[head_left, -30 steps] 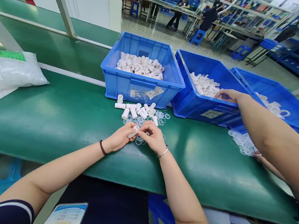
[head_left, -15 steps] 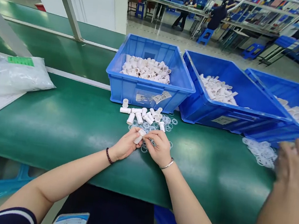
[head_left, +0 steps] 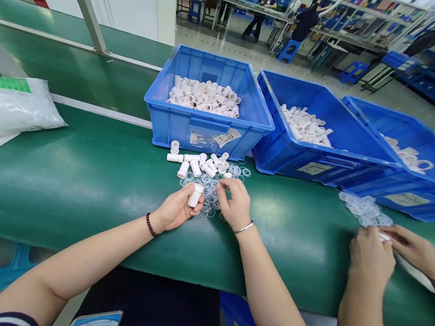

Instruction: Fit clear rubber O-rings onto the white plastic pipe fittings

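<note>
In the head view, my left hand (head_left: 178, 208) is closed around a white plastic pipe fitting (head_left: 195, 195), which stands nearly upright with its wider collar on top. My right hand (head_left: 236, 204) is a little to the right, apart from that fitting, with fingers bent and thumb and forefinger slightly apart; I see nothing between them. Beneath and between both hands lies a loose pile of thin translucent rings (head_left: 209, 198). Just beyond, several more white fittings (head_left: 196, 169) lie or stand on the green tabletop (head_left: 109, 191).
Behind the pile stand three blue bins, left (head_left: 211, 118), middle (head_left: 322, 158) and right (head_left: 415, 183), each holding white plastic parts. At right, a co-worker's hands (head_left: 374, 253) work by another ring pile (head_left: 364, 208). A clear plastic bag (head_left: 12, 106) lies at left.
My right hand has drawn away from the fitting, which my left hand now holds more upright. The co-worker's hand has moved left and down, and a second one shows. The view has shifted slightly.
</note>
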`<state>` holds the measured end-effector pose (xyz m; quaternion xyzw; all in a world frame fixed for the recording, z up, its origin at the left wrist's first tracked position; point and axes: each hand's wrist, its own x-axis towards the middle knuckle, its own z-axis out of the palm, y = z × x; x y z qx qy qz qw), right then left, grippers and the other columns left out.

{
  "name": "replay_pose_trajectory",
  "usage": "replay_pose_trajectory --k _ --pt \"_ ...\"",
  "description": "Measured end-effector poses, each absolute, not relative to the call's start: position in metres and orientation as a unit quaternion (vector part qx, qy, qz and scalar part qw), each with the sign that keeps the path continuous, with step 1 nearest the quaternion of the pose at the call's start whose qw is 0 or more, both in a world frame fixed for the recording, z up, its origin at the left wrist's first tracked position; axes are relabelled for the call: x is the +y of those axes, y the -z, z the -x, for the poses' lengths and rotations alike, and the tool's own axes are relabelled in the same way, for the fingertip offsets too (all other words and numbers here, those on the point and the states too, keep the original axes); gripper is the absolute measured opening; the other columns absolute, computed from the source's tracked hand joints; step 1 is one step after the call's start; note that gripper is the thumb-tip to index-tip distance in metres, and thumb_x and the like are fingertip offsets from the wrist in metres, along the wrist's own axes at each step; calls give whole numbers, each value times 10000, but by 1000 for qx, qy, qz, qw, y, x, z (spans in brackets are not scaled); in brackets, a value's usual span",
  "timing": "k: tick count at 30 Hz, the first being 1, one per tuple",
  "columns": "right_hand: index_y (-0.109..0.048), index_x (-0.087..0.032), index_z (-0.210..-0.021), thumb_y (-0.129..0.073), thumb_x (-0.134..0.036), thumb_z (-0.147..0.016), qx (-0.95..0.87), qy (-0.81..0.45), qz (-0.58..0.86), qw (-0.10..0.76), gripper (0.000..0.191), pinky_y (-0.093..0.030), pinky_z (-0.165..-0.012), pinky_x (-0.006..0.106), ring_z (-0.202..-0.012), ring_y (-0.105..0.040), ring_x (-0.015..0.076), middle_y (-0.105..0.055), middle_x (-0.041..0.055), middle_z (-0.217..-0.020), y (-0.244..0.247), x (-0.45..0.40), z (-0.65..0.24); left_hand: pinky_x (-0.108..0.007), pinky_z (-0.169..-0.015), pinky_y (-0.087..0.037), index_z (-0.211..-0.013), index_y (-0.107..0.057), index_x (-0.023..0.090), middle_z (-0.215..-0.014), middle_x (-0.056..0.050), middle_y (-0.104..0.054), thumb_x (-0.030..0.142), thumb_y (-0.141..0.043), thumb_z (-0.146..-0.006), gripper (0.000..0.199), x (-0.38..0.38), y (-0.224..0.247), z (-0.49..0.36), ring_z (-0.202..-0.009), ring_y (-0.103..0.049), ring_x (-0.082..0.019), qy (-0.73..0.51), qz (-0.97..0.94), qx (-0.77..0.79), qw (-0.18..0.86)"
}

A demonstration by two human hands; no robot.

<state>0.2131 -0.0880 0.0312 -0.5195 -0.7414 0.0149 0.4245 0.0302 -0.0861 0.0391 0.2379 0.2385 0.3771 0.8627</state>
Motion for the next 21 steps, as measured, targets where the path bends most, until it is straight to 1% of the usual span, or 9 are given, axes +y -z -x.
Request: replay_pose_trajectory --k 4,6,7,8,10,13,15,17,21 --pt "-589 -169 -1036 -565 -375 -875 -675 32 676 292 262 -480 -771 384 -881 -582 249 -644 114 -967 -19 -70 -237 -205 -535 -351 -938 -505 169 -772 -8 -526 374 -532 -906 209 -88 -42 -27 -559 -445 -68 -375 -279 241 850" --pt "-577 -164 -1078 -601 -361 -840 -656 5 715 243 310 -479 -742 376 -872 -585 260 -646 108 -929 -14 -66 -243 -211 -553 -365 -955 -525 166 -789 -13 -526 381 -541 -903 222 -88 -41 -27 -593 -458 -76 -373 -301 252 841" --pt "-568 -165 -1104 -595 -335 -837 -648 -12 722 242 318 -481 -738 373 -875 -587 259 -645 103 -918 -13 -65 -244 -216 -561 -373 -970 -538 161 -806 -20 -530 388 -545 -900 238 -89 -40 -26 -617 -469 -83 -374 -311 258 835" --pt "-557 -168 -1138 -575 -310 -843 -642 -31 721 258 328 -485 -745 373 -879 -589 254 -643 99 -922 -12 -64 -245 -222 -572 -383 -994 -549 156 -828 -29 -538 396 -551 -896 259 -89 -39 -26 -644 -482 -91 -377 -321 264 828" --pt "-514 -180 -1236 -516 -294 -874 -630 -78 695 337 380 -500 -770 378 -873 -596 229 -628 96 -972 -14 -66 -243 -237 -606 -407 -1048 -560 150 -872 -46 -562 408 -571 -882 307 -89 -38 -26 -697 -510 -109 -380 -345 273 814" --pt "-414 -248 -1361 -456 -372 -924 -596 -217 597 492 456 -539 -768 371 -815 -620 179 -582 82 -1085 -22 -73 -229 -263 -678 -436 -1091 -557 150 -927 -67 -596 421 -613 -853 365 -88 -37 -27 -774 -540 -134 -377 -385 287 792" --pt "-411 -293 -1346 -485 -427 -920 -572 -318 516 552 452 -561 -757 361 -815 -642 167 -559 66 -1126 -26 -79 -214 -269 -711 -441 -1081 -560 150 -944 -67 -599 431 -637 -834 382 -88 -34 -28 -811 -541 -140 -381 -407 294 777" --pt "-442 -299 -1280 -550 -431 -896 -564 -369 460 578 419 -566 -788 360 -862 -655 174 -564 55 -1112 -27 -86 -200 -272 -724 -442 -1085 -557 155 -941 -55 -587 452 -641 -826 402 -89 -31 -29 -824 -533 -139 -387 -420 292 767" --pt "-421 -261 -1218 -600 -365 -883 -585 -362 430 585 394 -544 -867 373 -951 -655 186 -620 64 -1056 -25 -95 -186 -274 -725 -444 -1073 -555 158 -913 -41 -569 462 -635 -826 399 -89 -28 -30 -828 -528 -142 -388 -438 290 757"
